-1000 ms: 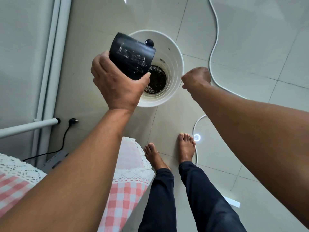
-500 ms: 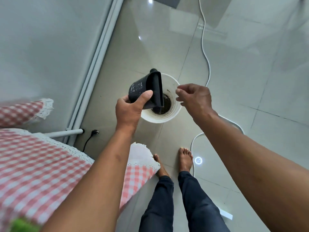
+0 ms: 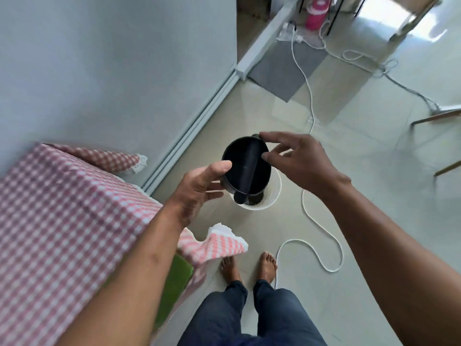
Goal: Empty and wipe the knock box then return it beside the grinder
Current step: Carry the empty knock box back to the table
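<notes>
Head view: the left hand (image 3: 199, 188) clasps the black knock box (image 3: 245, 168) by its near wall, thumb pressed over the rim, mouth turned up toward the camera. Beyond that grip, the right hand (image 3: 296, 161) hovers with fingers spread, fingertips (image 3: 265, 156) at the far rim beside the knock bar (image 3: 247, 171); whether they pinch it I cannot tell. The white bin (image 3: 272, 198) stands directly beneath. The inside looks emptied, so wiping likely comes next: keep the left clasp firm, steady the far rim, and work over the bin so loose grounds fall in.
</notes>
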